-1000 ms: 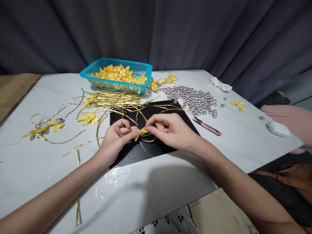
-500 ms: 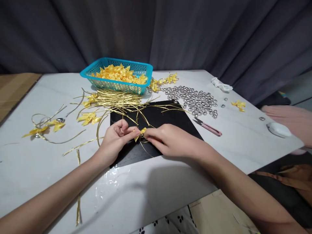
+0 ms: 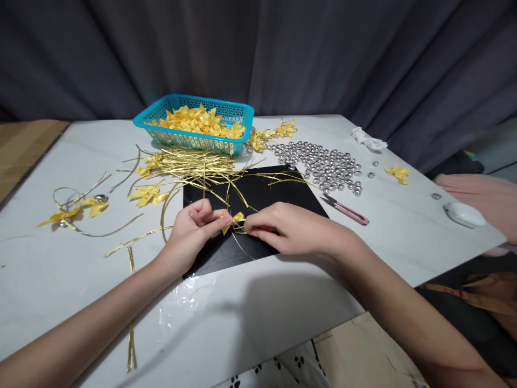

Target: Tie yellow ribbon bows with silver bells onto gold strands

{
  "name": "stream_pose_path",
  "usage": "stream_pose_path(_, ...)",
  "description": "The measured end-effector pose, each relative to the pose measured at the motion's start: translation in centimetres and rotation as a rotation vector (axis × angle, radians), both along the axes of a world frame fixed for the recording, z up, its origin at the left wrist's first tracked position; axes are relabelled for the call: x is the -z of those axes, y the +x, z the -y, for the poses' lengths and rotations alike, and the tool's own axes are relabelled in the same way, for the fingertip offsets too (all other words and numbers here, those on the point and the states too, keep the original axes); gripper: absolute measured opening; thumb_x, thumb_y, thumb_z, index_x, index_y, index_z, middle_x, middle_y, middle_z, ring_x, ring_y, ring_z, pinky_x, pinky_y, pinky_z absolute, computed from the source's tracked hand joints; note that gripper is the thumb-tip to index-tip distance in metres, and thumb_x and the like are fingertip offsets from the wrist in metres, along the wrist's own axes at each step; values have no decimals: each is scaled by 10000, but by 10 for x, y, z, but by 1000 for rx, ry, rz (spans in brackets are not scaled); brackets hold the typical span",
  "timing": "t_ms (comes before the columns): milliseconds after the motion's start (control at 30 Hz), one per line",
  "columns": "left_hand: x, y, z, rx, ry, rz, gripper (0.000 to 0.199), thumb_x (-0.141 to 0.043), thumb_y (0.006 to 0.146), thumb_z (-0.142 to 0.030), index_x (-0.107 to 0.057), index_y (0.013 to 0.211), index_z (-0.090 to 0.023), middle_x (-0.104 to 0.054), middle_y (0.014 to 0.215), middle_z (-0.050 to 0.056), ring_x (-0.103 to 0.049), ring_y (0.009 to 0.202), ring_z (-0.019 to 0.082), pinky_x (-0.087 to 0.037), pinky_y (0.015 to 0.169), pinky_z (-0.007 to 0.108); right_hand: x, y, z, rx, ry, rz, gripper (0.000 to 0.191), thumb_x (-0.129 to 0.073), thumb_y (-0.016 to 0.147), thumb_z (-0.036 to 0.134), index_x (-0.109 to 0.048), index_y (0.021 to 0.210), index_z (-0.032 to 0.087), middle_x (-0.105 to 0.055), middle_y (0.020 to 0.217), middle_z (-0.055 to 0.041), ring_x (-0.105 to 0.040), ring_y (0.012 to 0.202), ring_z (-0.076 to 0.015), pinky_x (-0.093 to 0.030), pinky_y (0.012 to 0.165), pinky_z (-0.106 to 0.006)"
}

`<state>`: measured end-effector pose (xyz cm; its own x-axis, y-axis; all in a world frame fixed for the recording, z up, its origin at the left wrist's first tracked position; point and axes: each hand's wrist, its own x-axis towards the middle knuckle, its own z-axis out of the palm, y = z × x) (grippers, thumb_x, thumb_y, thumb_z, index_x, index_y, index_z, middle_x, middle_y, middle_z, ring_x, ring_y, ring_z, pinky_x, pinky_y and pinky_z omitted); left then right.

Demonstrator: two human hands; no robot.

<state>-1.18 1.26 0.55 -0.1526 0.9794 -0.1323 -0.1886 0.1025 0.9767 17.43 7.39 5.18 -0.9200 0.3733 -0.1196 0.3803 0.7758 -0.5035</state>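
Two beaded yellow bows [image 3: 93, 206] lie left of the black mat [image 3: 278, 189], so I could drag them if I swing out wide. Just behind the mat, a pile of gold strands [image 3: 197, 161] pokes over its edge and could snag my work.

Over the mat, my left hand [image 3: 193, 226] pinches a small yellow bow [image 3: 239, 217], which sits between my hands. Squeeze too hard and it could crumple; too soft and it could slip. My right hand [image 3: 288, 229] looks pinched on the thin gold string [image 3: 243, 249] beside it, though the fingers hide the tips. A hard tug could bend the bow.

Back and right of the mat, loose silver beads [image 3: 333, 167] could roll if bumped. Pink snips [image 3: 347, 210], just beside the mat's right edge, could poke me if I reach carelessly.
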Motion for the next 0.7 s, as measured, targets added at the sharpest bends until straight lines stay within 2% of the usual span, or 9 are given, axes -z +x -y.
stream_pose_path(267,-1,3,2,-54,41,-79,477,-711,616,-157,-241,569,-218,-552,570,-38,-453,584,77,-327,564,201,1,1,1,-54,-34,-34,178,-428,844,84,-593,812,145,-611,754,-24,-502,662,-106,-313,604,-233)
stream_pose_path(533,-1,5,2,-40,44,-139,471,-697,631,-162,-234,564,-221,-556,585,-31,-417,579,74,-328,550,201,1,5,1,-93,-83,-53,171,-446,840,83,-602,814,149,-614,750,-5,-497,653,-91,-326,603,-218)
stream_pose_path(633,-1,4,3,-16,49,-137,469,-696,643,-173,-235,574,-221,-574,601,-29,-420,567,69,-338,545,199,-1,2,1,-52,-83,-166,136,-475,844,108,-605,808,126,-598,722,-5,-458,600,-73,-316,571,-205)
stream_pose_path(700,-1,5,4,51,45,-139,457,-694,651,-175,-245,579,-221,-583,608,-28,-434,561,69,-355,545,198,-2,-1,0,-5,-58,-285,140,-483,868,146,-610,818,112,-588,713,-7,-436,579,-63,-312,562,-198)
